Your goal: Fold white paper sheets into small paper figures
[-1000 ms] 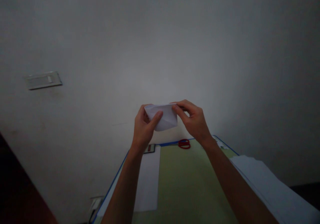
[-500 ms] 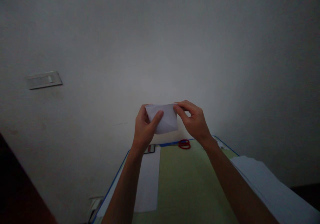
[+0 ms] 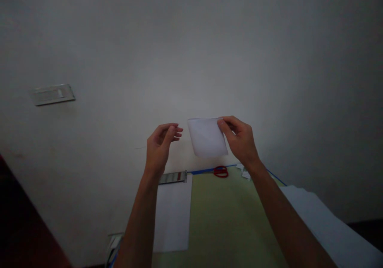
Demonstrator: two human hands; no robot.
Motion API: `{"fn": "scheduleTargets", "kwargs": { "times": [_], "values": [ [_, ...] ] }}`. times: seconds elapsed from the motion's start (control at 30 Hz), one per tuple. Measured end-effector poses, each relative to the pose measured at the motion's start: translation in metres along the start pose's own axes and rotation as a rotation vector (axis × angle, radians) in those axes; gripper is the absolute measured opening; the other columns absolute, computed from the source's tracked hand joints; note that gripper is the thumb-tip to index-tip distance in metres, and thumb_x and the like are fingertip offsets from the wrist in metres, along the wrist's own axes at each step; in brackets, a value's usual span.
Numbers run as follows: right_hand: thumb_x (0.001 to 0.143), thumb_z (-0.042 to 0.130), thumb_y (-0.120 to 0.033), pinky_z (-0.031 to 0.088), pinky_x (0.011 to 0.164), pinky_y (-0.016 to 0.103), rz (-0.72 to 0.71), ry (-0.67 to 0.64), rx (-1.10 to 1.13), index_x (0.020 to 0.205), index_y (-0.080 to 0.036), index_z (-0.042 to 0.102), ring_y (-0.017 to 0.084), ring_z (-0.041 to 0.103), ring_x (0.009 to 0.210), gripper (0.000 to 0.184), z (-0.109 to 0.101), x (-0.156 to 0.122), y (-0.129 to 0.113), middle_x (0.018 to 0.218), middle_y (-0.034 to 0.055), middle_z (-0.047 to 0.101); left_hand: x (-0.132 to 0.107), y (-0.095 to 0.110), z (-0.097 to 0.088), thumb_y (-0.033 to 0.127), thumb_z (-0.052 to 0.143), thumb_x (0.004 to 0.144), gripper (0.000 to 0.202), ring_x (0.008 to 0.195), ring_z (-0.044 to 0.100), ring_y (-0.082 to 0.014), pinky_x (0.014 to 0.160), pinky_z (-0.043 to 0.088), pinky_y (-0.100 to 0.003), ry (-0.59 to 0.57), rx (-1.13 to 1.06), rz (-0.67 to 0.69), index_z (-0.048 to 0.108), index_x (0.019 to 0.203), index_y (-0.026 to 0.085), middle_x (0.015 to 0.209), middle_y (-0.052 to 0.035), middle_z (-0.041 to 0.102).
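Note:
A small folded white paper (image 3: 207, 137) hangs in the air in front of the wall, pinched at its upper right corner by my right hand (image 3: 239, 139). My left hand (image 3: 160, 147) is just left of the paper, apart from it, fingers loosely curled and holding nothing. Both hands are raised above the far end of a green mat (image 3: 227, 216) on the table.
A white sheet (image 3: 173, 212) lies on the mat's left side. Red-handled scissors (image 3: 220, 171) and a ruler (image 3: 172, 177) rest at the far edge, with small paper scraps (image 3: 243, 171) nearby. A stack of white paper (image 3: 326, 224) sits at right. A wall plate (image 3: 52, 94) is at left.
My left hand has let go of the folded paper and moved left. My right hand has shifted slightly right and up with the paper, which now hangs flatter.

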State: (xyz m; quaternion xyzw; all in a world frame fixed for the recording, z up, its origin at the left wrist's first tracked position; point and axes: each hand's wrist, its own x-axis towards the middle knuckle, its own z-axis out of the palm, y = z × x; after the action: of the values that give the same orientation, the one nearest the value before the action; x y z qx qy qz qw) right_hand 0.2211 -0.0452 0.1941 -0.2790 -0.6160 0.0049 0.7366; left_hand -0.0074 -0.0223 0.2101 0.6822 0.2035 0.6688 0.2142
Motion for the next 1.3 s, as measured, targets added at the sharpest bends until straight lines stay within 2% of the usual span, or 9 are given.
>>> {"fn": "scheduleTargets", "kwargs": {
  "times": [0.2, 0.37, 0.57, 0.9, 1.07, 1.3],
  "values": [
    [0.097, 0.063, -0.031, 0.053, 0.078, 0.031, -0.027, -0.113, 0.028, 0.092, -0.02, 0.073, 0.017, 0.068, 0.085, 0.015, 0.003, -0.001, -0.003, 0.091, 0.0021, 0.074, -0.004, 0.009, 0.004, 0.045, 0.078, 0.086, 0.032, 0.094, 0.072, -0.0197, 0.086, 0.059, -0.033, -0.127, 0.044, -0.016, 0.078, 0.104, 0.02, 0.103, -0.0073, 0.078],
    [0.096, 0.064, -0.031, 0.053, 0.079, 0.031, -0.029, -0.116, 0.018, 0.092, -0.02, 0.074, 0.017, 0.068, 0.085, 0.015, 0.003, -0.002, -0.007, 0.092, 0.0027, 0.075, -0.006, 0.013, 0.007, 0.041, 0.079, 0.085, 0.029, 0.098, 0.071, -0.0194, 0.087, 0.058, -0.03, -0.156, 0.015, -0.019, 0.079, 0.106, 0.021, 0.107, -0.0078, 0.078],
    [0.097, 0.062, -0.031, 0.054, 0.08, 0.032, -0.058, -0.146, 0.005, 0.094, -0.021, 0.074, 0.018, 0.068, 0.087, 0.016, 0.002, -0.001, -0.005, 0.094, 0.0032, 0.075, -0.006, 0.014, 0.009, 0.039, 0.083, 0.081, 0.025, 0.082, 0.07, -0.0171, 0.076, 0.057, -0.028, -0.084, 0.038, -0.026, 0.081, 0.096, 0.019, 0.093, -0.0068, 0.079],
    [0.098, 0.061, -0.032, 0.055, 0.082, 0.035, -0.098, -0.165, -0.034, 0.095, -0.023, 0.075, 0.019, 0.068, 0.09, 0.016, 0.001, 0.0, -0.007, 0.096, 0.0038, 0.076, -0.004, 0.012, 0.011, 0.036, 0.084, 0.078, 0.019, 0.084, 0.075, -0.0211, 0.082, 0.062, -0.034, -0.009, 0.109, 0.062, 0.081, 0.088, 0.02, 0.09, -0.0068, 0.08],
    [0.098, 0.062, -0.031, 0.053, 0.079, 0.034, -0.122, -0.164, -0.045, 0.095, -0.023, 0.075, 0.019, 0.067, 0.089, 0.016, 0.002, -0.001, -0.008, 0.094, 0.0035, 0.076, -0.004, 0.013, 0.01, 0.033, 0.084, 0.079, 0.015, 0.083, 0.076, -0.021, 0.083, 0.063, -0.034, 0.03, 0.148, 0.083, 0.082, 0.088, 0.022, 0.09, -0.0057, 0.081],
    [0.097, 0.063, -0.028, 0.055, 0.08, 0.033, -0.091, -0.151, -0.009, 0.097, -0.022, 0.077, 0.018, 0.069, 0.09, 0.015, 0.001, -0.001, -0.009, 0.097, 0.0036, 0.077, -0.006, 0.013, 0.011, 0.034, 0.085, 0.079, 0.018, 0.085, 0.076, -0.0201, 0.081, 0.062, -0.031, 0.0, 0.104, 0.075, 0.082, 0.091, 0.021, 0.093, -0.0063, 0.081]
  ]
}}
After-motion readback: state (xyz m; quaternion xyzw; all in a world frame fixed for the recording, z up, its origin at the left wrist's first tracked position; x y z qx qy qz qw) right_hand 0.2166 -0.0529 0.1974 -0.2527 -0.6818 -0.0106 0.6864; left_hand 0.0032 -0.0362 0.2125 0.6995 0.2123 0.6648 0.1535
